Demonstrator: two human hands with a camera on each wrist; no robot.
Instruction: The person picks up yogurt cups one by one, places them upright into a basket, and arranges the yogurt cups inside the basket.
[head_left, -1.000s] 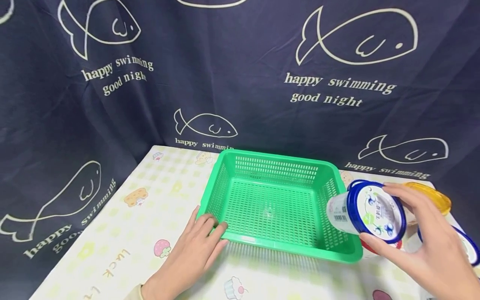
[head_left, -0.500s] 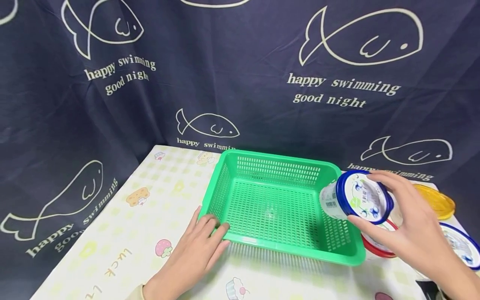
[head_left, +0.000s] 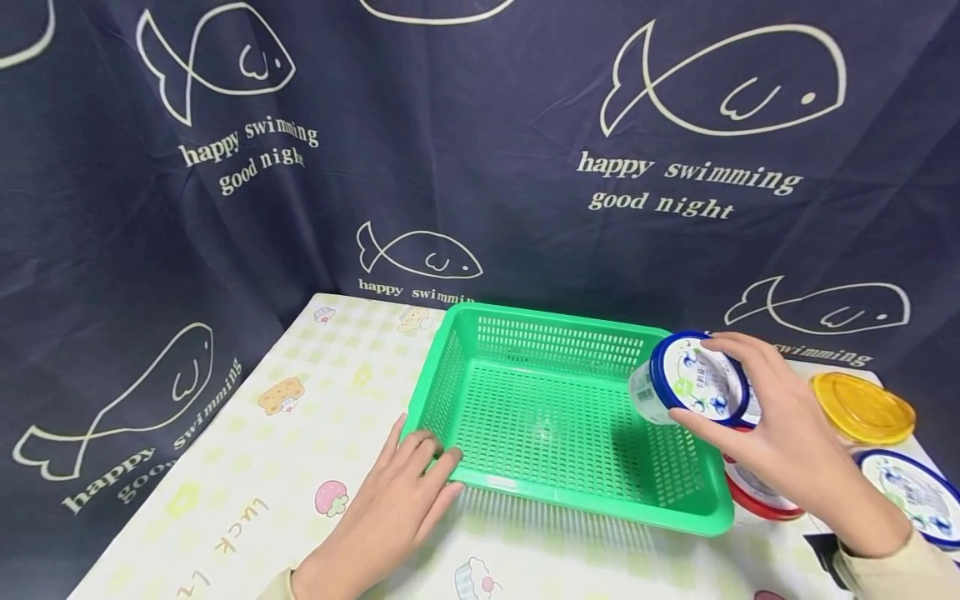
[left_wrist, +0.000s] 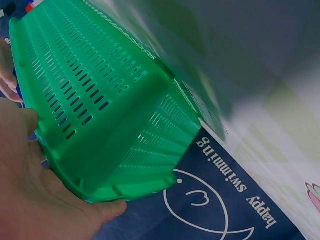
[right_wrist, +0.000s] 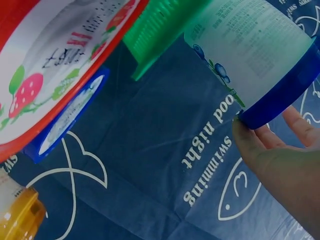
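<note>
A clear plastic tub (head_left: 647, 394) with a blue-rimmed lid printed with blueberries is tilted above the right side of the green basket (head_left: 517, 482). My right hand (head_left: 780, 429) holds it by the lid's rim, thumb on the near side and fingers on the far side. In the right wrist view the tub (right_wrist: 250, 45) shows printed text and a blue lid edge. My left hand (head_left: 386, 500) grips the basket's near left corner, fingers curled over the rim. The left wrist view has that hand (left_wrist: 45, 185) against the basket's wall (left_wrist: 90, 85).
Right of the basket stand a red-lidded tub (head_left: 761, 492), a yellow-lidded container (head_left: 862, 408) and another blue-lidded tub (head_left: 911, 496). A small black object (head_left: 825, 554) lies by the right sleeve. A dark fish-print curtain (head_left: 525, 167) hangs behind the table (head_left: 300, 467).
My right hand has carried the blue-lidded tub leftward and slightly up, over the basket's right edge. The left hand stays at the basket's corner. The red-lidded tub is more exposed.
</note>
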